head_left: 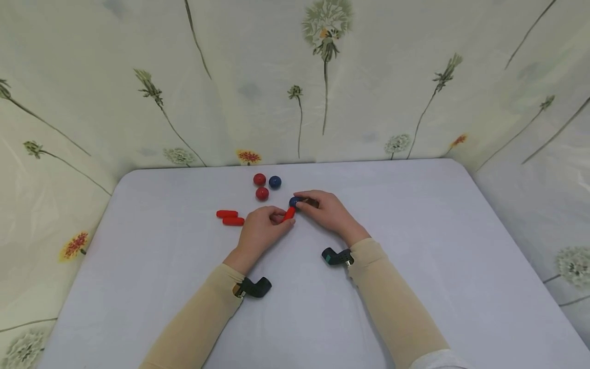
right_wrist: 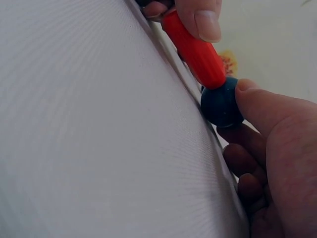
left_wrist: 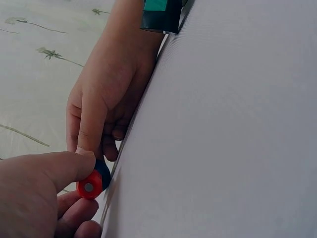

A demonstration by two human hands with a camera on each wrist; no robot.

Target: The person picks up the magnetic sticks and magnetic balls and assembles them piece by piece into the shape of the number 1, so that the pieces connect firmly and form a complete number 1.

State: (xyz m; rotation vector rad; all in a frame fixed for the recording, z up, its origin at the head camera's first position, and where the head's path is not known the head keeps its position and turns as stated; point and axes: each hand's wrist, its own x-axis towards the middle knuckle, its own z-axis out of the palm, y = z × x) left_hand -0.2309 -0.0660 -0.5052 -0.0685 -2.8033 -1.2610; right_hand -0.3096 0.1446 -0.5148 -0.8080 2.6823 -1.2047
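Between thumb and fingers, my left hand pinches a short red rod. A round metal disc shows in the rod's near end in the left wrist view. My right hand pinches a dark blue ball between thumb and fingers. The rod's far end touches the ball in the right wrist view. Left of my left hand lie two more red rods, an upper one and a lower one, side by side.
Behind the hands sit two red balls, one farther back and one nearer, with another blue ball beside them. All rest on a white-covered table. A flower-patterned curtain hangs along its back edge. Each wrist wears a small black camera.
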